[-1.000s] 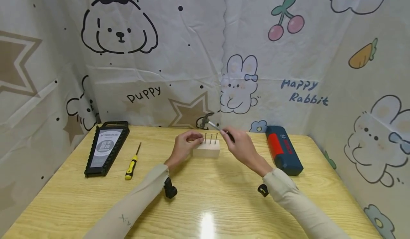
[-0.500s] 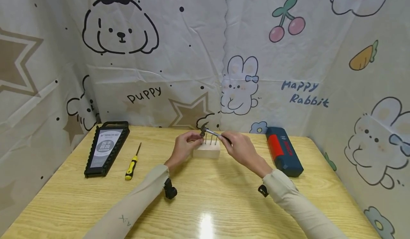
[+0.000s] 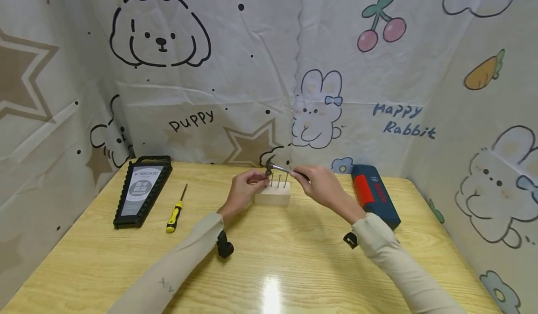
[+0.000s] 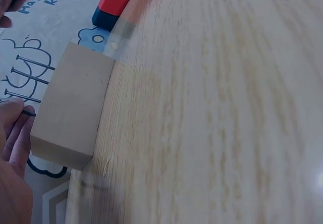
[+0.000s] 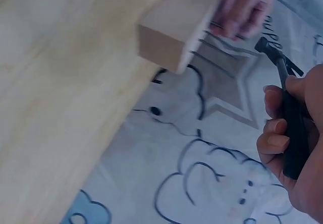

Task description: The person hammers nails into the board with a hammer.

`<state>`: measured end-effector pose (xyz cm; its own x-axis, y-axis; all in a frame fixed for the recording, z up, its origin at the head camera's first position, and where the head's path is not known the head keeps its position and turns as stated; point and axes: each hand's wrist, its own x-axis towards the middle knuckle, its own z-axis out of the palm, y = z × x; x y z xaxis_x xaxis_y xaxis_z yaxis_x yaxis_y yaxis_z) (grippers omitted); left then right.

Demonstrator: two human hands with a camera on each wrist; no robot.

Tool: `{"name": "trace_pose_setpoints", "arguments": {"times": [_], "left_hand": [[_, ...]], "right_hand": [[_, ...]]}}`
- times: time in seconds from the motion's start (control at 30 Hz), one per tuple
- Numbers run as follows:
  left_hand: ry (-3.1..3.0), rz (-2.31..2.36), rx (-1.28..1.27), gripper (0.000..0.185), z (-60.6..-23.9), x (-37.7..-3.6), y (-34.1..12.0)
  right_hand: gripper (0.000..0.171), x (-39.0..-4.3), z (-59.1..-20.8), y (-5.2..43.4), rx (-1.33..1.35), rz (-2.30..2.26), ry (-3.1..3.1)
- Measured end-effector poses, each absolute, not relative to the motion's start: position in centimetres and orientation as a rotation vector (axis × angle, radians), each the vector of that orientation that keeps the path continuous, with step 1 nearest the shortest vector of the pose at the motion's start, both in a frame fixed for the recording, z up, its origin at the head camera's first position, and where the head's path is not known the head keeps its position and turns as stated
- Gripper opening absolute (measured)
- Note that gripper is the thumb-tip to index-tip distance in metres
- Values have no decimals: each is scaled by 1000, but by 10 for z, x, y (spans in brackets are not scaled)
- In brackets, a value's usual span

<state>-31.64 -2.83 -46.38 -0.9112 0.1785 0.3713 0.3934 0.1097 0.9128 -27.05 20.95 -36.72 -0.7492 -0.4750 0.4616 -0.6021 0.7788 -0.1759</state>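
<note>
A pale wooden block (image 3: 272, 196) lies near the table's back edge, with three nails (image 4: 31, 76) standing in a row in its top. At the row's left end, my left hand (image 3: 244, 190) pinches another nail (image 4: 29, 113) between thumb and fingers, its point at the block's top. My right hand (image 3: 321, 187) grips a claw hammer (image 5: 288, 103) by its black handle. In the head view the hammer's head (image 3: 269, 166) hangs just over the left fingertips. Whether it touches the held nail cannot be told.
On the left of the table (image 3: 269, 258) lie a black wrench rack (image 3: 140, 192) with a label and a yellow-and-black screwdriver (image 3: 175, 213). A dark blue and red Bosch case (image 3: 375, 195) lies to the right. Printed cloth (image 3: 252, 71) hangs close behind the table.
The right hand has swung the hammer down, bringing its head from above the block to just over the pinched nail. The left hand and block stay in place.
</note>
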Motion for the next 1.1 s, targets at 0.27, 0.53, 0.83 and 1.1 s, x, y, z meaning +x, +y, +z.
{"name": "trace_pose_setpoints", "arguments": {"times": [0.27,0.53,0.83,1.1], "left_hand": [[-2244,-1915,-583,16,-461,-317,-30],[-2250,-1987,-588,20,-460,-321,-33],[-2222,-2036,-601,21,-461,-324,-35],[-2215,-2023,-631,19,-465,-321,-35]], "right_hand": [[9,-269,-346,209,759,680,-2253],[15,-266,-385,203,752,514,-2481],[10,-267,-386,203,695,581,-2418],[16,-266,-392,196,699,610,-2521]]}}
